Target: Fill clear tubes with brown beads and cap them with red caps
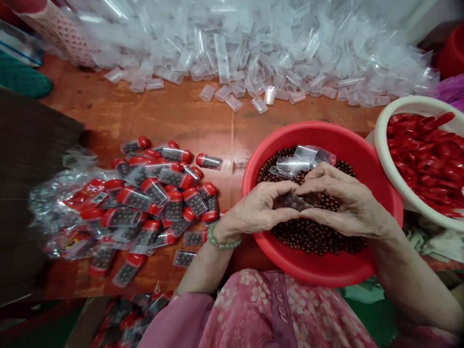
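Note:
Over a red basin (322, 276) of small brown beads (315, 239), my left hand (259, 205) and my right hand (342, 203) meet fingertip to fingertip. Pinched between them is a clear plastic case (292, 201) with dark beads showing through its wall; the fingers cover its ends. Several clear empty cases (293, 164) lie on the beads behind my hands, along with a small clear scoop-like piece (278, 171). Left of my left wrist is a pile of bead-filled clear cases (155, 193), most with red caps.
A white tub (380, 145) of red plastic caps (427, 164) stands right of the basin. Empty clear cases (253, 63) are heaped along the back of the wooden table (217, 116). Plastic bags (54, 198) lie at the left. More filled cases (126, 321) sit below the table edge.

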Tool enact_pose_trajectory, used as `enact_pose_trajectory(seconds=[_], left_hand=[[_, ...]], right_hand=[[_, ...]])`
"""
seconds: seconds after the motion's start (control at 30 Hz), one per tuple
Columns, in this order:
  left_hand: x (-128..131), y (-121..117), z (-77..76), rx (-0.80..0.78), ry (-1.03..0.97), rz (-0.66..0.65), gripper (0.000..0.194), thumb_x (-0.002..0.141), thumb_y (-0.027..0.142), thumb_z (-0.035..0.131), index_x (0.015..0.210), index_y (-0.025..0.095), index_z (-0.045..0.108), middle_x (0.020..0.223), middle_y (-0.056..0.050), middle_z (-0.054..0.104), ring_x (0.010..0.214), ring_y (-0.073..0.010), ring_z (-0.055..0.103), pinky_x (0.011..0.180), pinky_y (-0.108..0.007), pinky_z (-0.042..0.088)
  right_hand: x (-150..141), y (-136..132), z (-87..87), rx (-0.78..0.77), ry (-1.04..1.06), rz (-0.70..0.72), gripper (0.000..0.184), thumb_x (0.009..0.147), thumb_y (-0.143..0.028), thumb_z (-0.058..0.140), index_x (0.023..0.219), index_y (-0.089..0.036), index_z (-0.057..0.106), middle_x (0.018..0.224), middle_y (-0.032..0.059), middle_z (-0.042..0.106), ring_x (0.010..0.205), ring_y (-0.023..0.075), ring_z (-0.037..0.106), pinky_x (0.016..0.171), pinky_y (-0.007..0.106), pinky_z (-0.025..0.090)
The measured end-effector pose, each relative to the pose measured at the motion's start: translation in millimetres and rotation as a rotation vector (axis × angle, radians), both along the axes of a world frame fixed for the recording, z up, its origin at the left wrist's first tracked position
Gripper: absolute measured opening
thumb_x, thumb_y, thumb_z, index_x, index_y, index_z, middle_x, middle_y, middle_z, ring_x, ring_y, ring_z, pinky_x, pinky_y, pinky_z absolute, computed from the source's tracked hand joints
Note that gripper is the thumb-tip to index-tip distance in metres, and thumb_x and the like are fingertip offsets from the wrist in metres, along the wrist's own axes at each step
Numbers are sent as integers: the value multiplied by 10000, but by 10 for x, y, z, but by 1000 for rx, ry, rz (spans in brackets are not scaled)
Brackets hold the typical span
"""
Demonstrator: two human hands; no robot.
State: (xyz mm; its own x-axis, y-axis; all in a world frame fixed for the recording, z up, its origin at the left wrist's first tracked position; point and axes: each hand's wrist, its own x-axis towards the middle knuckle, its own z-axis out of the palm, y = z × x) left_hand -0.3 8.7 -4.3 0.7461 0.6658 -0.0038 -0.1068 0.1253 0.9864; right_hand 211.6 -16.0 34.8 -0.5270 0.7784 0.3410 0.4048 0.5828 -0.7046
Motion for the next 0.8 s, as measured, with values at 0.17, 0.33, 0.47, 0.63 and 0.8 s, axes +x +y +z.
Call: enact_pose_trajectory(seconds=[0.17, 0.33, 0.47, 0.63, 0.8], left_hand=[[12, 27, -10, -77, -39, -17, 265, 798, 295, 755, 1007, 144, 698, 903, -36, 679, 820, -150, 608, 771, -259, 491], [29, 57, -11, -79, -93, -18, 220, 778, 220, 741, 970, 151, 658, 902, -33, 677, 830, -146, 618, 776, -256, 499], [35, 65, -23, -54, -111, -27, 201, 799, 239, 735, 948, 154, 630, 883, -35, 674, 818, -152, 625, 772, -272, 503], [47, 67, -25, -81, -145, -3, 212, 795, 235, 758, 956, 155, 644, 961, -59, 705, 912, -187, 671, 873, -318, 519], [50, 73, -17, -167, -178, 37, 231, 805, 250, 786, 973, 151, 663, 948, -48, 712, 869, -151, 674, 876, -298, 533]], right_hand=[[10, 22, -18, -35, -1, -19, 187, 881, -328, 730, 1047, -252, 687, 905, 27, 614, 835, 167, 591, 744, 315, 520], [6, 63, -37, -74, 4, -13, 156, 856, -319, 756, 932, -240, 644, 853, 16, 606, 798, 171, 565, 724, 327, 487], [11, 52, -70, -168, 40, -22, 226, 829, -318, 786, 815, -228, 579, 759, -12, 549, 708, 149, 524, 654, 302, 448], [15, 21, -66, -262, 161, -85, 324, 788, -282, 820, 733, -225, 505, 710, -37, 505, 641, 119, 479, 583, 266, 421], [85, 12, -1, -262, 193, -86, 267, 811, -316, 801, 726, -217, 568, 694, -19, 581, 648, 138, 550, 629, 298, 477]])
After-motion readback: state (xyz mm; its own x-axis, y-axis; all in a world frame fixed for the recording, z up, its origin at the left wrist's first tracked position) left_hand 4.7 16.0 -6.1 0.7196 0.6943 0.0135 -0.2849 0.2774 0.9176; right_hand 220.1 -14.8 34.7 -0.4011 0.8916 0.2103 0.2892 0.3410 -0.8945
